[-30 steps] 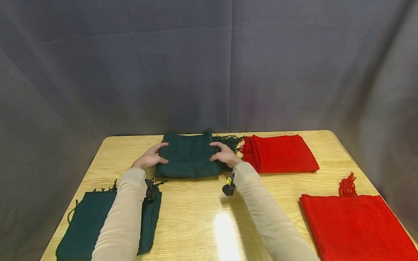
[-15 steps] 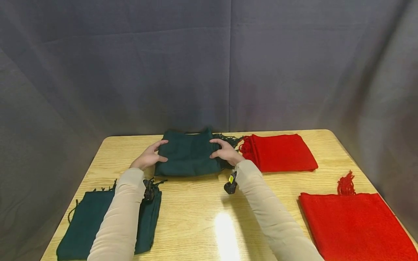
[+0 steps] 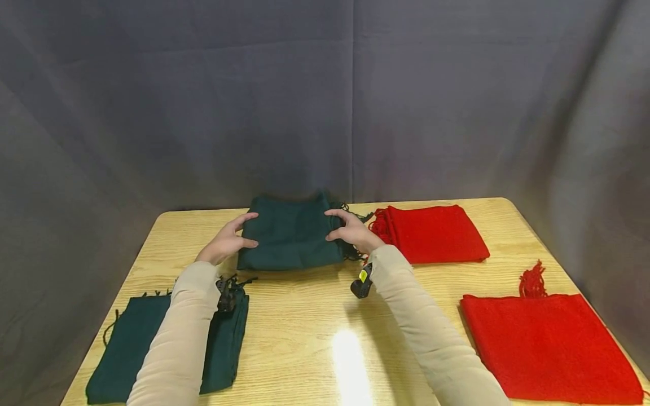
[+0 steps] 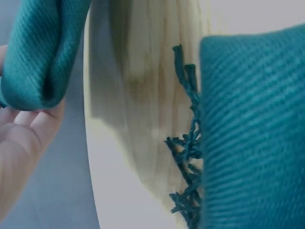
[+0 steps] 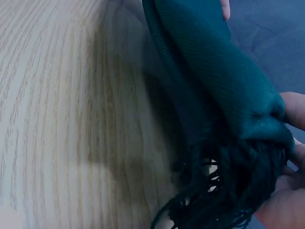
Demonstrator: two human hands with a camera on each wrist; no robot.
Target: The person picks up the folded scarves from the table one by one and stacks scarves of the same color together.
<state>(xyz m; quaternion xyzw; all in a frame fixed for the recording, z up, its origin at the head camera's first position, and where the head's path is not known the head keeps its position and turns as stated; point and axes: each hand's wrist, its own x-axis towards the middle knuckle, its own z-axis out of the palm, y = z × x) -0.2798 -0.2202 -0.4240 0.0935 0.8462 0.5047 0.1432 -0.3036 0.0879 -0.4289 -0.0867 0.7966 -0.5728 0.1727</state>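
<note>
A dark green fringed scarf (image 3: 289, 234), folded into a flat rectangle, is held between both hands at the back middle of the table. My left hand (image 3: 225, 242) grips its left edge, with thumb in front and fingers behind. In the left wrist view, the folded layers of this scarf (image 4: 43, 52) rest in the curled fingers (image 4: 28, 121). The right edge is pinched by my right hand (image 3: 355, 231). Loose tassels (image 5: 224, 191) hang below that hand in the right wrist view, and the scarf's shadow falls on the wood beneath. Some fingertips are hidden behind the cloth.
Another folded green scarf (image 3: 129, 344) lies front left, partly under the left forearm. To the right are two folded red scarves, one at the back (image 3: 437, 234) beside the held scarf's fringe, one at the front (image 3: 548, 349). A grey curtain (image 3: 254, 113) stands behind the table (image 3: 294, 332).
The held green scarf has risen slightly toward the table's back edge, both hands keeping their grip. Its right-hand fringe has drawn up closer to the hand. The head view has shifted a little.
</note>
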